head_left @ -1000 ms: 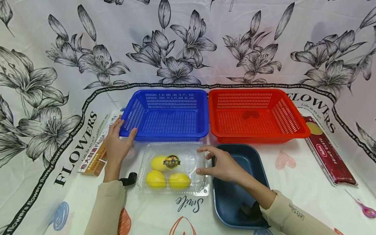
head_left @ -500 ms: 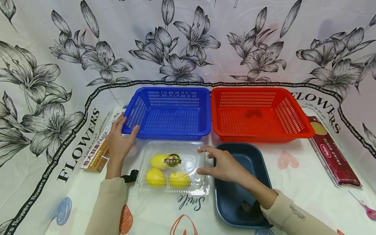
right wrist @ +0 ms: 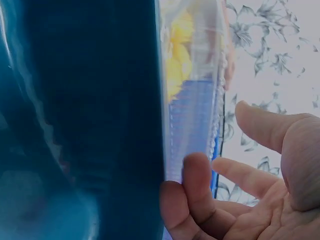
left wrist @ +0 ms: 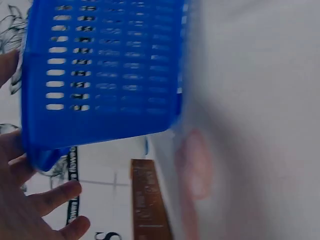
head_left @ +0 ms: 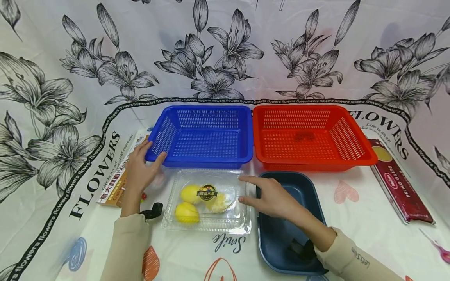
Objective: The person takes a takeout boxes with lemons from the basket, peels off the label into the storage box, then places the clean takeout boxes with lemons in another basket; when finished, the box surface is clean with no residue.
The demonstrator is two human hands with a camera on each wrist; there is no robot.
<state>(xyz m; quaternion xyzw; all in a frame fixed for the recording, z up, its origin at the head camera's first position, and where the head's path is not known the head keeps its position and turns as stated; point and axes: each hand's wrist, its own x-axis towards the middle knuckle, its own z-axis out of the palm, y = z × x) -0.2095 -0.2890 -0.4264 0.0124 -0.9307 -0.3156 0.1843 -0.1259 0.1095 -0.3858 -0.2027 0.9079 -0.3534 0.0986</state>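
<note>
My left hand (head_left: 140, 168) is at the left front corner of the blue basket (head_left: 207, 159), fingers spread beside the rim. In the left wrist view its fingers are apart and curl round nothing. A clear lidded plastic box (head_left: 239, 224) lies in front of that basket, with yellow lemons (head_left: 187, 212) inside and a dark label (head_left: 207, 193) on the lid. My right hand (head_left: 272, 197) hovers at the box's right side, over the edge of the dark blue tray (head_left: 261, 242). Thumb and index finger are apart; the other fingers (right wrist: 197, 180) bend loosely with nothing in them.
A red basket (head_left: 313, 160) stands right of the blue one. A pasta box (head_left: 114, 189) lies at the left, beside the left wrist. At the right lie a dark red packet (head_left: 400, 187) and pink-handled scissors (head_left: 441, 251). Patterned cloth (head_left: 232, 39) rises behind.
The lemon at the box's right has rolled back, away from the front edge. My right hand has shifted slightly right, my left slightly left. The view has tilted a little.
</note>
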